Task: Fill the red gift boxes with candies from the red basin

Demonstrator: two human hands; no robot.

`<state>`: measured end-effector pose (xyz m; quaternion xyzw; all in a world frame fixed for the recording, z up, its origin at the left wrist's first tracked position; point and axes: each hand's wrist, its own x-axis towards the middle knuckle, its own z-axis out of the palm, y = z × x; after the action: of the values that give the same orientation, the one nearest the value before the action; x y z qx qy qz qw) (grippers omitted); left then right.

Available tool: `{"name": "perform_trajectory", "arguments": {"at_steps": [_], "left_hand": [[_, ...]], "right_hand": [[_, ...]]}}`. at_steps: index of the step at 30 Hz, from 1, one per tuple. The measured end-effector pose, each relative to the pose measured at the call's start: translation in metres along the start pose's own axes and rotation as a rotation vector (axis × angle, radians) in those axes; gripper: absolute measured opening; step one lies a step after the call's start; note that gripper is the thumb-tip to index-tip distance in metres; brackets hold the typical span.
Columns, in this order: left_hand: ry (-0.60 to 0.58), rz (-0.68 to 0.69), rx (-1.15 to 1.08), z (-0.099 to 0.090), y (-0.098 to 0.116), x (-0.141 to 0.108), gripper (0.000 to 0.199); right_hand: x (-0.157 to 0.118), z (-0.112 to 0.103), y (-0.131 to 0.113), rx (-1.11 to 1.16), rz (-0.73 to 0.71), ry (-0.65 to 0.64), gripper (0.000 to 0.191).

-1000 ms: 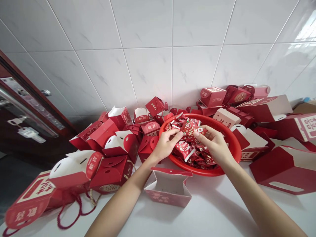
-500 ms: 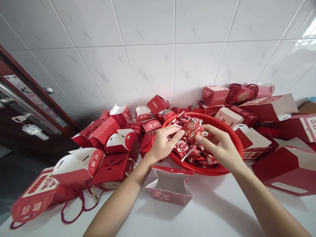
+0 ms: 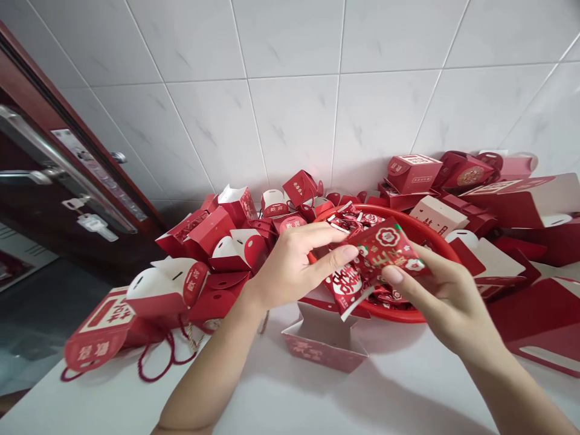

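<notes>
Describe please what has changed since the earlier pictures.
The left hand and right hand have brought the flowered packet toward the person and the open box. A second packet now overlaps the basket's front rim. The view has swung left. Both hands still grip the flowered packet; basket and open box stayed.

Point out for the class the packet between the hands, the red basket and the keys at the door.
Packet (image 3: 387, 237): head view, printed face.
Red basket (image 3: 399, 315): head view, near rim.
Keys (image 3: 94, 224): head view, lower key's grip.

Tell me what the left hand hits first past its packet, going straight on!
The left hand would probably meet the right hand, at the packet's other end; depth is unclear.
</notes>
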<state>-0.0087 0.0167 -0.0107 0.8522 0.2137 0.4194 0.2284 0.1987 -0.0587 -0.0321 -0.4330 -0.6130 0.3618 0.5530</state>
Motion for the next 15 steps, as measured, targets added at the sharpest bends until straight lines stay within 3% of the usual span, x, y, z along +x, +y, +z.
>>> {"name": "perform_trajectory", "arguments": {"at_steps": [5,9,15], "left_hand": [[-0.057,-0.062,0.072,-0.023,0.014,-0.011,0.010],[-0.169,-0.053,0.205,-0.037,0.025,-0.018,0.007],[-0.271,-0.037,0.269,-0.044,0.038,-0.027,0.006]], "right_hand": [[-0.010,-0.004,-0.005,0.050,0.076,0.025,0.035],[-0.013,-0.011,-0.003,0.106,0.100,0.001,0.040],[-0.011,-0.018,-0.002,0.130,0.201,-0.222,0.044]]}}
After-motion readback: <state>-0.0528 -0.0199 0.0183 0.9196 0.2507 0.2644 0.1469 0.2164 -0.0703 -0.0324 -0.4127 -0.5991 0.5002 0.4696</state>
